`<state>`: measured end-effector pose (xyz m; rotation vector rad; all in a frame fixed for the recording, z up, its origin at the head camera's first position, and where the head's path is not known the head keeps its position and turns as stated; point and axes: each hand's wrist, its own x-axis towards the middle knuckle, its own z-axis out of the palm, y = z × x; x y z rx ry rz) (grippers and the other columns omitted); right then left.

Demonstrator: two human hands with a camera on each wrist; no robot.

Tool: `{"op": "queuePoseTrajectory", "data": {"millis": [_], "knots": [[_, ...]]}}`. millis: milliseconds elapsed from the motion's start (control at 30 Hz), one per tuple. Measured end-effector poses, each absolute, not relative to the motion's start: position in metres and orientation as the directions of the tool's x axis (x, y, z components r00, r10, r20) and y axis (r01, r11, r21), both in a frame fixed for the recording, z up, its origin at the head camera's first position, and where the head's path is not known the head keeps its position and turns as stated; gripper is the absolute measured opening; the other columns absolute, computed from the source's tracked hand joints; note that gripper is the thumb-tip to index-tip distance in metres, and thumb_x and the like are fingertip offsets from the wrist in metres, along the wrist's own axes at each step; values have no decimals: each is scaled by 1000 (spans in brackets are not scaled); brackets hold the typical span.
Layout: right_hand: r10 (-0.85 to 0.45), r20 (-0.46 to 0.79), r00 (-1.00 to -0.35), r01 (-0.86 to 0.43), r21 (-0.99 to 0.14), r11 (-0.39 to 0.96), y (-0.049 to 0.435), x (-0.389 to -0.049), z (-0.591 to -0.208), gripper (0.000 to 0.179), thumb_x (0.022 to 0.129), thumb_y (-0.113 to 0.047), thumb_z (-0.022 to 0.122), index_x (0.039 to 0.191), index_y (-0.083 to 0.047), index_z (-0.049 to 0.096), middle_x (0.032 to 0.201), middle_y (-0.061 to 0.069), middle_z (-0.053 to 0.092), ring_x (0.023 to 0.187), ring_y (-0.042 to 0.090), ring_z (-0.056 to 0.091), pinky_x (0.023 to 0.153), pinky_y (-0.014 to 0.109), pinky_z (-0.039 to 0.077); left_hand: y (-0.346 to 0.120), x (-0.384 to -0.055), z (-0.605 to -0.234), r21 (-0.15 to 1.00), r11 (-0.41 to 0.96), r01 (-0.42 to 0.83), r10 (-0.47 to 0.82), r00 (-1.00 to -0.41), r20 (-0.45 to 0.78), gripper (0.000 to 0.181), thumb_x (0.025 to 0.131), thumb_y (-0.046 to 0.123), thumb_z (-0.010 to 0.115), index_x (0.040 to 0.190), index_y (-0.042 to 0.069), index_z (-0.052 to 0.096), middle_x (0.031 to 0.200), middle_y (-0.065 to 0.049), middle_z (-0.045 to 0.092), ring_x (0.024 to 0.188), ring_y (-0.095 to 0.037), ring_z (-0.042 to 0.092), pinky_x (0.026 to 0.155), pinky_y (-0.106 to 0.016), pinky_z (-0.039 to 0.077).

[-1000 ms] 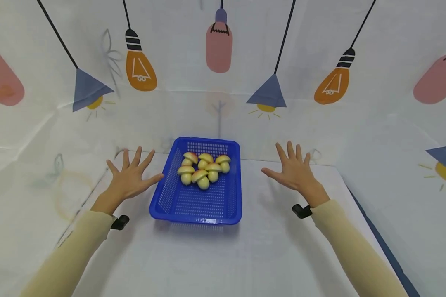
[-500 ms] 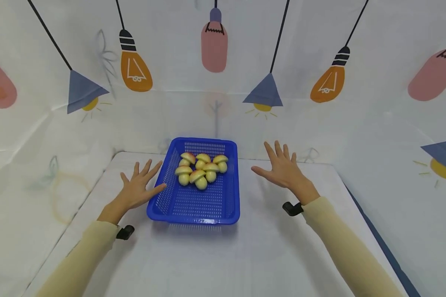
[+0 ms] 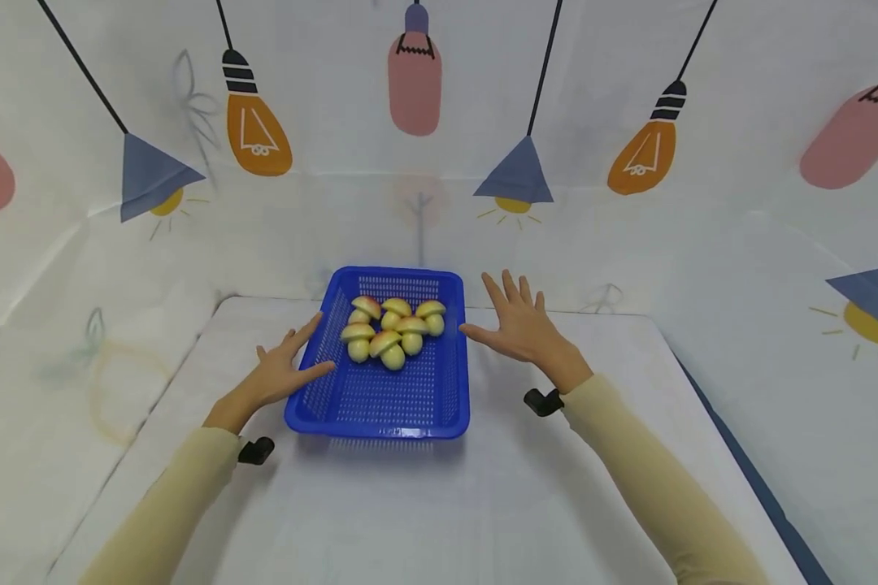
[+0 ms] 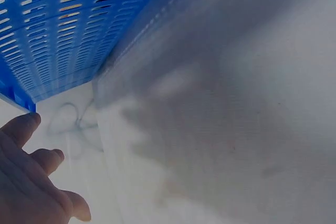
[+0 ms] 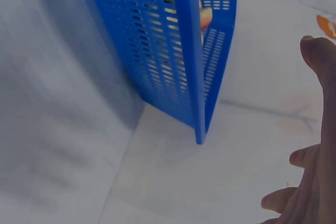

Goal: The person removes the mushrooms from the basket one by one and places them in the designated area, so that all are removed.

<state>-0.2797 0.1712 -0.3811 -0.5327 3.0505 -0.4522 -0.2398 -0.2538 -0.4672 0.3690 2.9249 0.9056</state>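
A blue plastic basket (image 3: 388, 410) with slotted walls stands on the white table. Several yellow mushroom-shaped pieces (image 3: 393, 351) with reddish-tinged caps lie in its far half. My left hand (image 3: 276, 374) is at the basket's left side, fingers spread, its thumb overlapping the rim in the head view. In the left wrist view, fingertips (image 4: 29, 121) come right up to the basket's rim. On the other side my right hand (image 3: 523, 329) is spread out, thumb tip close to the right rim. From the right wrist, its fingers (image 5: 281, 199) show apart from the basket wall (image 5: 157, 40). Neither hand holds anything.
Behind the table (image 3: 380, 520) rises a white sheet (image 3: 322, 219) printed with lamps and bulbs. It meets the table's far edge just behind the basket. A dark blue strip (image 3: 746, 471) runs along the table's right edge. Each wrist wears a small black camera (image 3: 256, 451).
Both hands have come inward toward the basket, the left one turning more edge-on, the right one travelling left to the rim. The whole head view has shifted slightly. The basket's contents stay put.
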Motion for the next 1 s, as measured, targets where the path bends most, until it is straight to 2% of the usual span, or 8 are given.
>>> {"op": "queuePoseTrajectory", "data": {"millis": [200, 333, 433, 700, 900, 1000], "knots": [[-387, 31, -921, -379, -291, 879, 148, -282, -382, 102, 91, -77, 49, 167, -21, 8, 173, 20, 1, 157, 49, -4, 119, 75, 2, -249, -244, -467, 590, 780, 206, 274, -961, -27, 93, 96, 59, 59, 166, 38, 2, 168, -24, 24, 151, -58, 16, 108, -87, 0], [-417, 39, -908, -410, -284, 867, 134, -284, -380, 101, 92, -76, 49, 167, -22, 8, 173, 20, 2, 157, 49, -2, 120, 74, 2, -247, -243, -467, 636, 746, 198, 288, -957, -40, 93, 96, 57, 62, 166, 38, 4, 168, -23, 22, 150, -57, 23, 112, -81, 18], [-441, 50, -896, -436, -280, 855, 124, -287, -378, 101, 91, -77, 49, 167, -23, 9, 172, 21, 8, 157, 50, 2, 120, 74, 5, -246, -244, -467, 649, 731, 211, 300, -954, -27, 92, 96, 50, 65, 167, 34, 8, 167, -26, 24, 147, -57, 30, 111, -77, 29], [-508, 104, -855, -511, -332, 793, 99, -294, -379, 103, 90, -74, 55, 167, -21, 12, 167, 21, 27, 155, 48, 18, 121, 70, 19, -246, -246, -464, 661, 727, 186, 292, -955, -52, 89, 96, 39, 68, 167, 28, 14, 165, -29, 27, 145, -58, 33, 112, -75, 30], [-527, 105, -843, -511, -461, 725, 80, -297, -390, 107, 87, -72, 62, 167, -22, 12, 168, 18, 26, 155, 38, 26, 119, 61, 33, -248, -245, -464, 693, 700, 172, 291, -955, -56, 87, 96, 34, 68, 166, 24, 18, 164, -31, 28, 141, -59, 39, 108, -76, 34], [-533, 100, -840, -509, -487, 710, 72, -298, -395, 107, 87, -71, 63, 167, -23, 12, 169, 17, 25, 156, 36, 25, 120, 59, 33, -248, -244, -465, 707, 688, 164, 287, -956, -58, 85, 96, 32, 68, 166, 26, 19, 164, -31, 29, 141, -58, 40, 108, -75, 35]]}}
